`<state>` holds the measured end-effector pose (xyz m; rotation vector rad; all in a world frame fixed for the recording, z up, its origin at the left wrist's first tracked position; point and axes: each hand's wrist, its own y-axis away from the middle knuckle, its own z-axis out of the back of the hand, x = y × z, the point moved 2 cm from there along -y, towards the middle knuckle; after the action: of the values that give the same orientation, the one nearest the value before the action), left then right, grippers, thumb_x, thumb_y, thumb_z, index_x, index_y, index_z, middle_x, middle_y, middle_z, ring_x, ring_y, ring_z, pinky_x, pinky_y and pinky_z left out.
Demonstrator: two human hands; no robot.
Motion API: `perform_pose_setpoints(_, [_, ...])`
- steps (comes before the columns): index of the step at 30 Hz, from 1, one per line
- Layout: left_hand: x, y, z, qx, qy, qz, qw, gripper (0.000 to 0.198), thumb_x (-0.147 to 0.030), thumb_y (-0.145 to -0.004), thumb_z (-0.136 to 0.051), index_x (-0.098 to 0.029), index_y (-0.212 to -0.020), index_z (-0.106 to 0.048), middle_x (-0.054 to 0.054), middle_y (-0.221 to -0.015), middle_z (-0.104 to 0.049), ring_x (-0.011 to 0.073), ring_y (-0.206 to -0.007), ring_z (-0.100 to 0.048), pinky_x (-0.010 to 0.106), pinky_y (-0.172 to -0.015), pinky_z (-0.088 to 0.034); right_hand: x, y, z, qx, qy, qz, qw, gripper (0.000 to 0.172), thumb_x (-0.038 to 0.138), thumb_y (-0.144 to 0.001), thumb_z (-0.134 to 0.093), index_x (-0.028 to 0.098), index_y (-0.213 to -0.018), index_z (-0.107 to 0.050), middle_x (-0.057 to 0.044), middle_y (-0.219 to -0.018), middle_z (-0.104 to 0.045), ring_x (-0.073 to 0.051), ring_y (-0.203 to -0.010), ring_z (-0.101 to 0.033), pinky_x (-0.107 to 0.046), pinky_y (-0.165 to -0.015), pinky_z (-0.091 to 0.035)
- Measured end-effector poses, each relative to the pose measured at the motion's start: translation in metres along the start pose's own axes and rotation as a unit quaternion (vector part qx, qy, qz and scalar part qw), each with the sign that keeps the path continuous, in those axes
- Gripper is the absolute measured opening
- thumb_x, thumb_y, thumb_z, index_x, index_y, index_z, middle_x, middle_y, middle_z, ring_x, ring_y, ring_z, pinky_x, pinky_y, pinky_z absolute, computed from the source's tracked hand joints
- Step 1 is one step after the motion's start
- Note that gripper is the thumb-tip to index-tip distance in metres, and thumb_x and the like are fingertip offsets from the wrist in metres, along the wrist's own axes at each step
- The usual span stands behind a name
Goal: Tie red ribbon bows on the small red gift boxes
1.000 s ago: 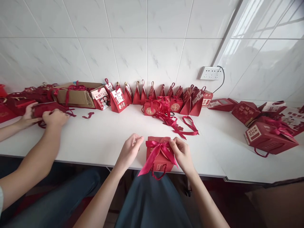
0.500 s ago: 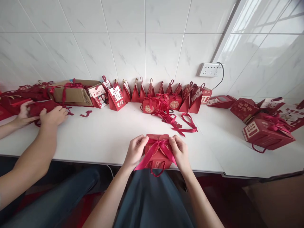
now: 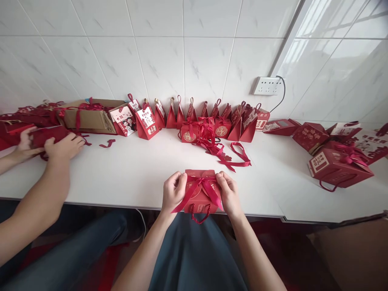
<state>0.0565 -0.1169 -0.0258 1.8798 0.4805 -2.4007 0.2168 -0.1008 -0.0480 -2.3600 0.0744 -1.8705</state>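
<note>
A red gift box (image 3: pixel 201 198) with gold print rests at the table's front edge before me, its twisted red cord handle hanging over the edge toward me. Across its top lies a red satin ribbon (image 3: pixel 209 190) tied in a bow, with two tails falling over the front. My left hand (image 3: pixel 175 193) is closed at the box's upper left, thumb and fingers pinching the left loop of the ribbon. At the upper right my right hand (image 3: pixel 228 193) pinches the right loop the same way. The ribbon is stretched between both hands.
Behind the box lie loose ribbons (image 3: pixel 239 155) and small red boxes (image 3: pixel 190 132). Tall red boxes (image 3: pixel 147 123) line the wall. Larger boxes (image 3: pixel 339 165) stand right. At left, a co-worker's hands (image 3: pixel 65 145) hold a dark red item near a cardboard box (image 3: pixel 87 121).
My hands have moved slightly apart, and the bow's loops look flatter and more drawn out to the sides. The whole view has shifted a little.
</note>
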Motion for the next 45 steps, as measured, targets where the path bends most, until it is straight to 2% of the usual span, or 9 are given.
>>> perform_pose_setpoints(6, [0.009,0.0,-0.005,0.002,0.033,0.023,0.999,0.043,-0.043,-0.083,-0.044,-0.02,-0.057,-0.017,-0.004,-0.053,-0.019,0.0093,-0.049,-0.021,0.023,-0.046,-0.024,-0.01,0.0,-0.005,-0.044,-0.034,-0.008,0.998,0.043,0.056,-0.082,-0.053,0.022,-0.066,-0.031,0.005,-0.06,-0.031,-0.01,-0.05,-0.027,-0.022,-0.047,-0.03])
perform_pose_setpoints(12, [-0.006,-0.015,0.022,0.099,-0.088,0.007,0.991,0.041,-0.046,-0.081,-0.047,-0.02,-0.054,-0.029,-0.004,-0.052,-0.029,0.0106,-0.05,-0.032,0.024,-0.05,-0.027,-0.002,0.003,0.027,0.057,0.106,0.014,0.993,0.054,0.067,-0.085,-0.039,0.021,-0.058,-0.036,0.003,-0.057,-0.035,-0.012,-0.055,-0.033,-0.026,-0.054,-0.033])
perform_pose_setpoints(16, [-0.035,-0.025,0.037,0.059,-0.16,-0.122,0.978,0.022,-0.038,-0.086,-0.047,-0.02,-0.074,-0.051,0.0,-0.079,-0.053,0.0155,-0.08,-0.052,0.026,-0.075,-0.041,0.023,0.028,0.037,0.078,0.2,-0.033,0.976,0.061,0.07,-0.085,-0.035,0.019,-0.053,-0.043,0.002,-0.052,-0.035,-0.011,-0.051,-0.032,-0.026,-0.05,-0.028])
perform_pose_setpoints(19, [-0.049,-0.028,0.025,0.167,-0.177,-0.201,0.949,0.018,-0.033,-0.088,-0.048,-0.021,-0.082,-0.06,0.003,-0.097,-0.056,0.0173,-0.1,-0.052,0.028,-0.093,-0.038,0.033,0.047,0.024,0.116,0.243,-0.123,0.955,0.059,0.069,-0.082,-0.045,0.017,-0.055,-0.053,0.003,-0.044,-0.037,-0.009,-0.042,-0.031,-0.024,-0.044,-0.025])
perform_pose_setpoints(22, [-0.052,-0.027,0.012,0.25,-0.189,-0.2,0.928,0.019,-0.035,-0.089,-0.05,-0.022,-0.082,-0.062,0.004,-0.103,-0.057,0.0192,-0.108,-0.05,0.031,-0.096,-0.039,0.031,0.057,0.011,0.107,0.222,-0.157,0.956,0.057,0.067,-0.082,-0.047,0.016,-0.06,-0.058,0.006,-0.036,-0.033,-0.007,-0.034,-0.026,-0.023,-0.04,-0.022])
perform_pose_setpoints(26, [-0.044,-0.026,0.007,0.268,-0.183,-0.185,0.927,0.017,-0.034,-0.088,-0.051,-0.022,-0.085,-0.062,0.005,-0.109,-0.057,0.021,-0.112,-0.05,0.035,-0.099,-0.039,0.022,0.06,0.007,0.084,0.172,-0.115,0.975,0.054,0.066,-0.084,-0.046,0.016,-0.067,-0.059,0.006,-0.036,-0.034,-0.007,-0.035,-0.026,-0.022,-0.04,-0.022])
perform_pose_setpoints(34, [-0.033,-0.028,0.003,0.302,-0.134,-0.132,0.935,0.014,-0.03,-0.086,-0.052,-0.021,-0.083,-0.062,0.005,-0.111,-0.055,0.0192,-0.111,-0.054,0.032,-0.097,-0.044,0.019,0.059,0.011,0.124,0.159,-0.08,0.976,0.051,0.059,-0.088,-0.046,0.015,-0.065,-0.055,0.004,-0.047,-0.038,-0.008,-0.045,-0.03,-0.022,-0.044,-0.022])
perform_pose_setpoints(41, [-0.033,-0.027,0.002,0.281,-0.102,-0.111,0.948,0.014,-0.033,-0.083,-0.055,-0.022,-0.084,-0.063,0.005,-0.113,-0.056,0.0198,-0.112,-0.054,0.032,-0.099,-0.041,0.023,0.05,0.033,0.175,0.174,-0.084,0.965,0.054,0.062,-0.086,-0.047,0.015,-0.064,-0.06,0.002,-0.049,-0.045,-0.01,-0.046,-0.039,-0.024,-0.048,-0.03])
perform_pose_setpoints(45, [-0.023,-0.025,0.011,0.083,-0.011,-0.022,0.996,0.027,-0.044,-0.083,-0.05,-0.022,-0.098,-0.056,0.005,-0.112,-0.057,0.0199,-0.109,-0.054,0.032,-0.093,-0.042,0.03,0.018,0.052,-0.004,0.145,-0.049,0.988,0.064,0.074,-0.081,-0.037,0.018,-0.056,-0.055,0.0,-0.047,-0.046,-0.013,-0.051,-0.046,-0.027,-0.055,-0.038])
